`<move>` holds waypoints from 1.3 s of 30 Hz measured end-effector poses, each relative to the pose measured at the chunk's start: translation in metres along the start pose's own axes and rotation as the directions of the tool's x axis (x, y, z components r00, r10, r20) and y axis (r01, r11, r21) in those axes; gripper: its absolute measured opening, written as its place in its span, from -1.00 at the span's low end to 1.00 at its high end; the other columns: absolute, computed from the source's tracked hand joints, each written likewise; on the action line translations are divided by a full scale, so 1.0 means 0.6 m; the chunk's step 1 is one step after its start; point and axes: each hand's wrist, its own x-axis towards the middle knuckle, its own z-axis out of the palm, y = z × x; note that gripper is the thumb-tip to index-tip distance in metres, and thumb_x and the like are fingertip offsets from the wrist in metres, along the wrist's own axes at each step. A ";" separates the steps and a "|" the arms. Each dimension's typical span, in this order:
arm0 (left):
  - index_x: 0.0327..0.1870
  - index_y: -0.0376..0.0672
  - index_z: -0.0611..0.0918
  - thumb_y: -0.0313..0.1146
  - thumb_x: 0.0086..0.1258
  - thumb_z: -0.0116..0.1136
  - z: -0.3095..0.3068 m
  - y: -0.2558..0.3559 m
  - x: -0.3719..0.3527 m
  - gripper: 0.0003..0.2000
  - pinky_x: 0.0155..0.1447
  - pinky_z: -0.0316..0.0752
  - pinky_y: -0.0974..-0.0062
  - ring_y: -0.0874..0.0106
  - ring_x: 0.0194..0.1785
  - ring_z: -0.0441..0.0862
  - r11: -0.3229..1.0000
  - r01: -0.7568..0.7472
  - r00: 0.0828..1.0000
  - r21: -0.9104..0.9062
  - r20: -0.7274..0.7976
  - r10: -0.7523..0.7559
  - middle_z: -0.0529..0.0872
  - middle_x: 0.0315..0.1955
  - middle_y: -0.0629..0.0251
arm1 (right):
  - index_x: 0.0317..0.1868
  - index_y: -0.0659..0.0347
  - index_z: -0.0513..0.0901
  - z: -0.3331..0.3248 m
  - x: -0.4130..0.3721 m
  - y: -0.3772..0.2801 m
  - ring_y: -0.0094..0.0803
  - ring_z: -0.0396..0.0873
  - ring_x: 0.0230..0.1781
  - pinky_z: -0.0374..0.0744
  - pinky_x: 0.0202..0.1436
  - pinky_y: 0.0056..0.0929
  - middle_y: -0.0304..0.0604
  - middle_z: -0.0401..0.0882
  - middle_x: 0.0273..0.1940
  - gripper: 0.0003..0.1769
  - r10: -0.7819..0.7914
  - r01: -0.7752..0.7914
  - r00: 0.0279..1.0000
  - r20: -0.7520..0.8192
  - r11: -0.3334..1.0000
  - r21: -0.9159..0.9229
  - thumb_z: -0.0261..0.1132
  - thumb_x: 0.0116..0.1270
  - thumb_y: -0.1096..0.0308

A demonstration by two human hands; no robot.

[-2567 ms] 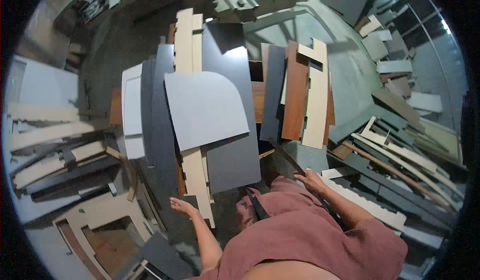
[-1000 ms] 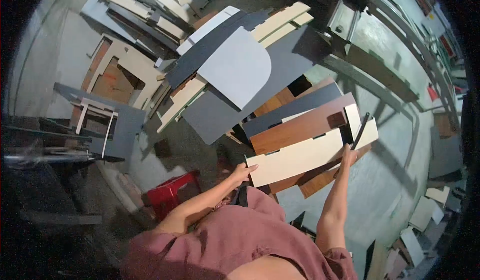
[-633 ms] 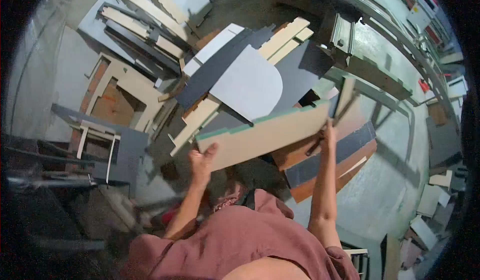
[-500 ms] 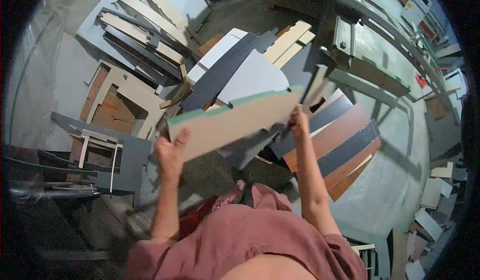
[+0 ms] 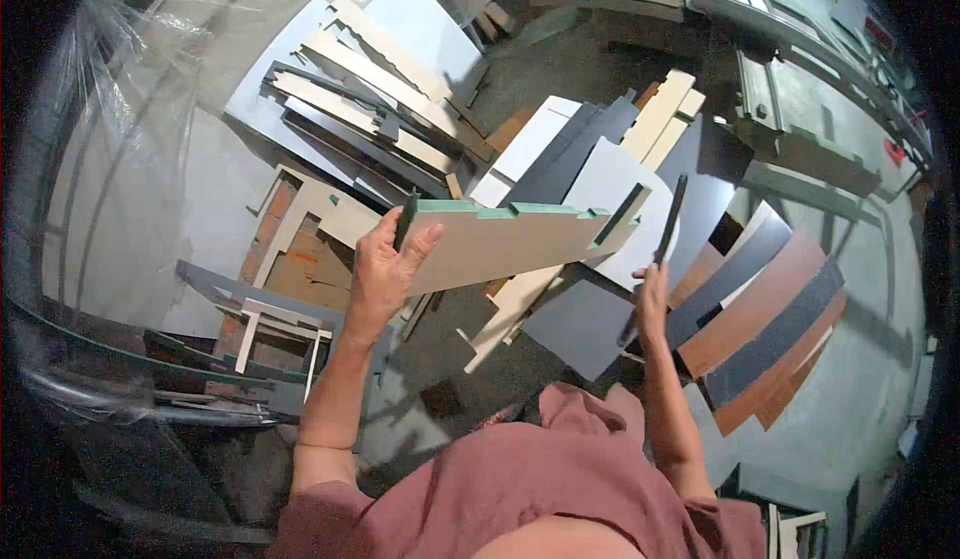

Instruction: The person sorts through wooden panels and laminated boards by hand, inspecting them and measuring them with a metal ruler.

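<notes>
My left hand (image 5: 383,277) is closed on the left end of a beige board (image 5: 510,247), its thumb across the face. The board is held up and tilted, and its upper edge is green with notches. Near its right end lies a dark narrow bar (image 5: 622,213). My right hand (image 5: 652,301), apart from the board, grips a thin dark strip (image 5: 674,221) that points upward. Below the hands rest a grey panel (image 5: 580,327) and a white round-edged panel (image 5: 625,194).
Long beige and dark offcuts lie on a white sheet (image 5: 262,84) at upper left. Brown and grey boards (image 5: 770,319) fan out on the right. Cut-out frames (image 5: 290,249) stand at left. A metal rail machine (image 5: 790,49) occupies the upper right.
My right hand has moved away from the board's right end, taking the dark strip with it. The board stays in my left hand. The camera view has shifted.
</notes>
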 end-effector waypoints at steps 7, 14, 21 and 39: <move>-0.13 -0.30 0.49 -0.14 0.29 0.10 0.025 0.040 0.016 -0.64 -0.22 0.45 0.55 0.54 -0.31 0.54 0.971 -0.111 0.987 0.211 0.142 0.082 0.64 -0.40 0.23 | 0.35 -0.07 0.04 -0.006 -0.141 -0.400 -0.07 0.53 -0.49 0.51 -0.43 -0.17 -0.01 0.52 -0.36 -0.18 -0.308 0.551 0.716 0.626 0.800 -0.236 0.08 0.05 0.61; -0.10 -0.28 0.46 -0.15 0.31 0.07 0.035 0.053 0.028 -0.65 -0.27 0.37 0.59 0.58 -0.37 0.39 0.956 -0.077 0.981 0.284 0.194 0.021 0.55 -0.47 0.31 | 0.33 0.03 0.13 -0.008 -0.135 -0.444 -0.39 0.34 -0.73 0.37 -0.73 -0.38 -0.23 0.27 -0.62 -0.15 -0.322 0.707 0.564 0.760 0.663 -0.245 0.14 -0.06 0.61; -0.08 -0.30 0.46 -0.17 0.31 0.07 0.048 0.063 0.033 -0.65 -0.21 0.43 0.56 0.55 -0.30 0.50 0.981 -0.062 0.989 0.183 0.141 0.036 0.61 -0.38 0.25 | 0.33 -0.03 0.14 -0.015 -0.124 -0.426 -0.45 0.29 -0.75 0.33 -0.76 -0.42 -0.27 0.17 -0.65 -0.17 -0.269 0.723 0.615 0.741 0.567 -0.394 0.14 -0.03 0.60; -0.11 -0.32 0.48 -0.20 0.32 0.07 0.059 0.079 0.021 -0.67 -0.18 0.44 0.56 0.54 -0.27 0.53 0.970 -0.099 0.985 0.221 0.163 0.063 0.63 -0.37 0.22 | 0.38 -0.03 -0.07 -0.026 -0.126 -0.411 -0.12 0.48 -0.65 0.49 -0.54 -0.21 -0.03 0.43 -0.56 -0.07 -0.055 0.473 0.651 0.757 0.810 -0.347 0.11 -0.04 0.58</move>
